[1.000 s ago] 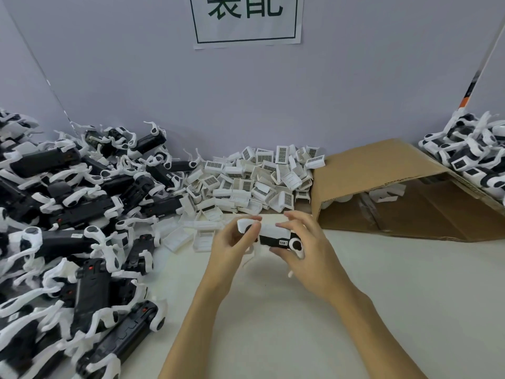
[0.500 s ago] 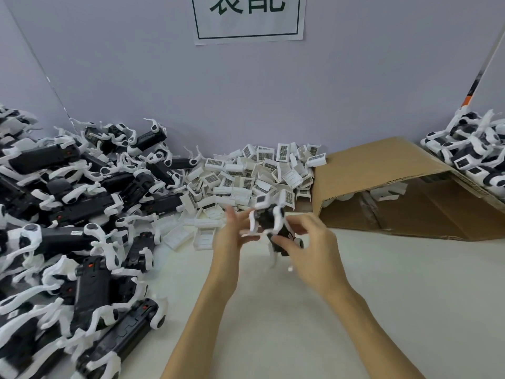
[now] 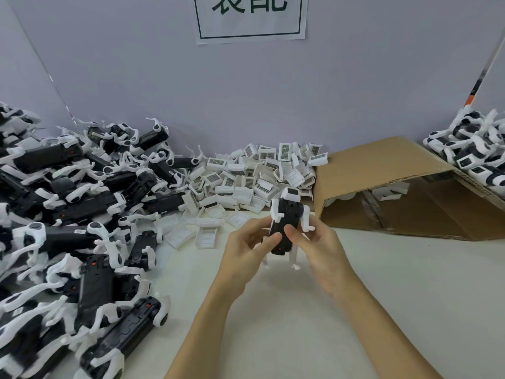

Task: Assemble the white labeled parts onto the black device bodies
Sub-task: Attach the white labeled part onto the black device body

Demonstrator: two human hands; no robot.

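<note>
A black device body [image 3: 287,217] with white arms stands on end in the air above the table, its far end capped by a white labeled part [image 3: 291,194]. My left hand [image 3: 246,250] grips its lower left side, thumb on the black face. My right hand [image 3: 319,250] grips the right side, thumb pressed beside the left thumb. Two white legs hang below the hands. A heap of loose white labeled parts [image 3: 257,173] lies against the back wall. A big pile of black device bodies [image 3: 76,228] fills the left side.
An open cardboard box [image 3: 404,192] lies on its side at the right, with a few white pieces inside. A pile of devices with white labeled parts [image 3: 475,154] sits at the far right. A paper sign [image 3: 250,17] hangs on the wall.
The device lay sideways between my hands a second ago. Both hands have turned it upright and lifted it slightly, so the white labeled end now points away from me.
</note>
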